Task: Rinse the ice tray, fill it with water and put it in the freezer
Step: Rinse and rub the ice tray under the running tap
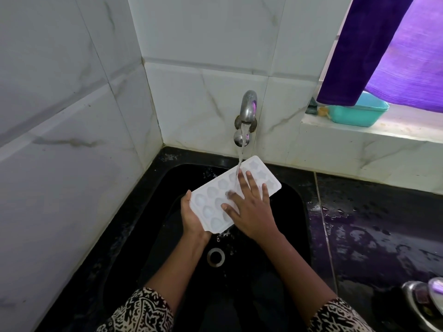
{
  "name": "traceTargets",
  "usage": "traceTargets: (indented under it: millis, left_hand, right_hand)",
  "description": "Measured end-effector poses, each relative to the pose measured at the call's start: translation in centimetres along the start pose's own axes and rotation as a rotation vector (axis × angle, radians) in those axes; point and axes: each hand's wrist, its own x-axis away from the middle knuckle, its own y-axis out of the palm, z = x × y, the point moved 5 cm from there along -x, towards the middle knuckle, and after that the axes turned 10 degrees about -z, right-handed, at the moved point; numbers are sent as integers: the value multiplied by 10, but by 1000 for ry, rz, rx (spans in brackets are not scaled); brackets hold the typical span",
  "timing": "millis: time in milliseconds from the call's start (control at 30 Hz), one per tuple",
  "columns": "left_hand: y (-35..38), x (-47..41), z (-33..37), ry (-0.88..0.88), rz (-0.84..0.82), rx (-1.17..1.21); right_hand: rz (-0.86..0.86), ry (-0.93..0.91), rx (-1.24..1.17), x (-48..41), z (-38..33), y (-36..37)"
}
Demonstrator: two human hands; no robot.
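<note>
A white ice tray (215, 202) with shaped cavities is held tilted over the black sink (294, 212), its far end under the tap. My left hand (191, 216) grips its near left corner from below. My right hand (251, 207) lies flat on top of the tray with fingers spread. Water runs from the steel wall tap (249, 109) and lands on the tray near my right fingertips. Drops fall off the tray's near edge toward the drain (215, 257).
White marbled tiles rise on the left and behind the sink. The wet black counter (374, 226) extends to the right. A teal tub (357, 111) sits on the window ledge under a purple cloth (374, 49). A steel vessel (424, 303) stands at the lower right.
</note>
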Motion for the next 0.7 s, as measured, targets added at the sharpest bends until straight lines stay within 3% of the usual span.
traceTargets:
  millis: [100, 233, 400, 567, 700]
  left_hand:
    - [-1, 0, 5, 2, 3, -14]
    - [-1, -1, -3, -11, 17, 4]
    - [-4, -3, 2, -3, -1, -4]
    - [-6, 1, -9, 3, 19, 12]
    - [-9, 1, -4, 8, 17, -20]
  right_hand:
    - [-54, -38, -21, 1, 5, 2]
    - [7, 9, -21, -3, 6, -6]
    - [-81, -47, -39, -1, 3, 4]
    - [-20, -36, 66, -2, 2, 3]
    - [-132, -76, -33, 3, 4, 15]
